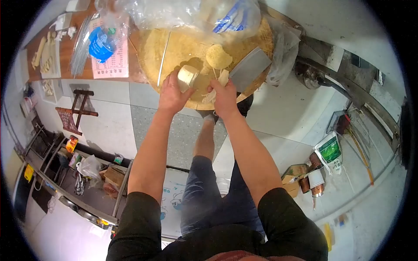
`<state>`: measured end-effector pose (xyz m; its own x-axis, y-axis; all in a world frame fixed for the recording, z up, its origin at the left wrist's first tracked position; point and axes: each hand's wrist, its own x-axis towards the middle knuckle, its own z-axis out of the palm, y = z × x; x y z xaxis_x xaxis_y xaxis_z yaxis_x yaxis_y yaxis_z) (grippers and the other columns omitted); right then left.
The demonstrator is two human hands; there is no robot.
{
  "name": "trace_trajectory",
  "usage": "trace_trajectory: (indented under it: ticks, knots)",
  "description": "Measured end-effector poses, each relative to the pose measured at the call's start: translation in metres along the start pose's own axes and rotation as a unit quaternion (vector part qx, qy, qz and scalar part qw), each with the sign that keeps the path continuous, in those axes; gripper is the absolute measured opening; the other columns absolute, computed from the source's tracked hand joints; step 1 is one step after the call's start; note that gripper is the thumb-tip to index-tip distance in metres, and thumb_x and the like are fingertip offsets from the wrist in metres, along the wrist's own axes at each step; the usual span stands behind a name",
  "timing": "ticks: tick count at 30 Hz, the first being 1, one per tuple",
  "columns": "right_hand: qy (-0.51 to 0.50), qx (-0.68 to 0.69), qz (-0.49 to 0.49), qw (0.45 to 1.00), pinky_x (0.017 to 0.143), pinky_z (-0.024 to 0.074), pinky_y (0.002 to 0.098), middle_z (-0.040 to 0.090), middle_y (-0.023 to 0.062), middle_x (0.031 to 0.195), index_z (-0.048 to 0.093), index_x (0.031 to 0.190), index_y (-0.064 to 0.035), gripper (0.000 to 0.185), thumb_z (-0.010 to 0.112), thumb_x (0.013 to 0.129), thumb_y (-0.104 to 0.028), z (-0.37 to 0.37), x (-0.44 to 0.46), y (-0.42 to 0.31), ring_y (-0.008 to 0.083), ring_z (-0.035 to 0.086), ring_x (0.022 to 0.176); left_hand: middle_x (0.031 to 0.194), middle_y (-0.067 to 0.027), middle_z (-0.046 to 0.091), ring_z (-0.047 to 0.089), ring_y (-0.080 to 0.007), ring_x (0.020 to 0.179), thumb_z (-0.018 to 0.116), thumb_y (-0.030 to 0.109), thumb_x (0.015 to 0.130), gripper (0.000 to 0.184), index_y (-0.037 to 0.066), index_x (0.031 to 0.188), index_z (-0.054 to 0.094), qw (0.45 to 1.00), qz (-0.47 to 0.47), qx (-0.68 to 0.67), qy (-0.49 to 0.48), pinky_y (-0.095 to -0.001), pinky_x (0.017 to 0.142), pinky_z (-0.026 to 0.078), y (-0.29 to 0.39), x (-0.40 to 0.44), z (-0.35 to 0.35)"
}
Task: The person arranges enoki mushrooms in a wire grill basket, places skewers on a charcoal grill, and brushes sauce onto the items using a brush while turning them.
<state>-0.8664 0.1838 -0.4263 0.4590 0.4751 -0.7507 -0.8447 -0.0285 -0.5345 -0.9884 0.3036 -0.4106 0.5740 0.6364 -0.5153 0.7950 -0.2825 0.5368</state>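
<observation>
Both hands are over a round wooden chopping block [150, 54]. My left hand [173, 95] is closed around a pale cream, short cylindrical chunk [188, 76] with a flat cut end. In my right hand [224, 95], the fingers pinch pale strips [223, 77], some hanging below toward the block's near edge. Just beyond the right hand sits a rounded yellowish piece [219, 56], its exact kind unclear. A cleaver [251, 68] with a broad grey blade lies at the right of the block, its handle partly hidden near my right hand.
Clear plastic bags [174, 13] crowd the block's far side. On its left lies a thin pale stick [164, 56]. A pink printed sheet [109, 65] and a blue plastic packet [101, 45] rest on the brown table. A folding stool [76, 111] stands on the floor at left.
</observation>
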Motion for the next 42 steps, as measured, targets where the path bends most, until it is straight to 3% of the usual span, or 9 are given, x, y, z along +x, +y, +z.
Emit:
trace_trajectory:
  ticks: [10,19,23,24,25,27,30,36,42]
  knots:
    - [-0.029,-0.069,0.071,0.995,0.061,0.0442,0.0265,0.059,0.0008,0.075,0.059,0.094,-0.0024,0.016,0.065,0.086,-0.014,-0.029,-0.011,-0.003,0.0110,0.055,0.067,0.122,-0.0231,0.052,0.049,-0.0411,0.112,0.071,0.008,0.072,0.065,0.000,0.129,0.042,0.988,0.113,-0.002,0.108,-0.0455,0.095,0.042,-0.010,-0.015,0.020]
    - [-0.088,-0.067,0.118,0.987,0.070,0.0482,0.0283,0.063,0.0055,0.087,0.057,0.104,-0.0005,0.021,0.062,0.086,-0.010,-0.019,-0.007,-0.016,0.0142,0.061,0.080,0.127,-0.0225,0.049,0.048,-0.0408,0.114,0.073,0.013,0.072,0.067,0.001,0.130,0.042,0.994,0.056,0.044,0.084,-0.0436,0.097,0.041,0.013,0.003,0.005]
    - [-0.142,0.093,0.182,0.969,0.080,0.0490,0.0305,0.062,0.0097,0.102,0.055,0.112,0.0016,0.025,0.052,0.090,-0.009,-0.020,-0.023,-0.045,0.0187,0.061,0.091,0.124,-0.0218,0.051,0.049,-0.0387,0.113,0.069,0.013,0.078,0.047,0.000,0.119,0.053,0.986,0.113,0.001,0.121,-0.0425,0.095,0.043,0.063,-0.025,-0.008]
    - [-0.152,0.153,0.196,0.956,0.084,0.0490,0.0309,0.061,0.0108,0.106,0.054,0.115,0.0022,0.026,0.049,0.091,-0.008,-0.020,-0.030,-0.051,0.0199,0.061,0.095,0.113,-0.0211,0.058,0.055,-0.0361,0.107,0.067,0.014,0.082,0.036,-0.001,0.113,0.057,0.989,0.051,-0.119,0.073,-0.0410,0.091,0.045,0.090,-0.036,-0.012]
    - [-0.164,0.131,0.193,0.959,0.086,0.0483,0.0311,0.060,0.0115,0.109,0.054,0.116,0.0024,0.027,0.047,0.092,-0.008,-0.017,-0.040,-0.065,0.0203,0.060,0.098,0.103,-0.0186,0.063,0.062,-0.0295,0.096,0.065,0.016,0.085,0.034,-0.002,0.114,0.057,0.982,0.029,-0.185,0.011,-0.0362,0.085,0.048,0.102,-0.045,-0.012]
    - [-0.183,0.086,0.183,0.962,0.091,0.0470,0.0315,0.058,0.0130,0.115,0.053,0.119,0.0029,0.029,0.044,0.093,-0.007,-0.014,-0.071,-0.097,0.0212,0.059,0.103,0.107,-0.0091,0.064,0.060,-0.0148,0.094,0.062,0.014,0.091,0.040,-0.002,0.126,0.053,0.941,-0.060,-0.322,-0.082,-0.0289,0.084,0.048,0.135,-0.063,-0.015]
    - [-0.167,-0.004,0.138,0.976,0.087,0.0483,0.0298,0.061,0.0083,0.110,0.054,0.119,0.0014,0.027,0.047,0.095,-0.010,-0.016,-0.122,-0.153,0.0173,0.060,0.099,0.106,-0.0060,0.064,0.058,-0.0102,0.092,0.062,0.013,0.091,0.039,-0.003,0.126,0.054,0.870,-0.077,-0.481,-0.078,-0.0257,0.082,0.048,0.178,-0.092,-0.019]
    - [-0.095,-0.092,0.037,0.991,0.072,0.0500,0.0256,0.065,0.0010,0.094,0.061,0.112,-0.0015,0.023,0.058,0.093,-0.014,-0.039,-0.240,-0.256,0.0100,0.061,0.081,0.098,-0.0076,0.066,0.061,-0.0133,0.088,0.061,0.010,0.089,0.029,-0.005,0.114,0.059,0.923,0.013,-0.361,-0.132,-0.0266,0.079,0.049,0.293,-0.150,-0.052]
    - [-0.010,-0.257,-0.073,0.964,0.072,0.0476,0.0235,0.065,0.0009,0.095,0.063,0.111,0.0006,0.025,0.060,0.092,-0.016,-0.102,-0.353,-0.358,0.0070,0.058,0.081,0.088,-0.0078,0.067,0.063,-0.0132,0.081,0.062,0.016,0.088,0.026,-0.003,0.106,0.062,0.914,0.091,-0.358,-0.171,-0.0275,0.073,0.049,0.432,-0.224,-0.039]
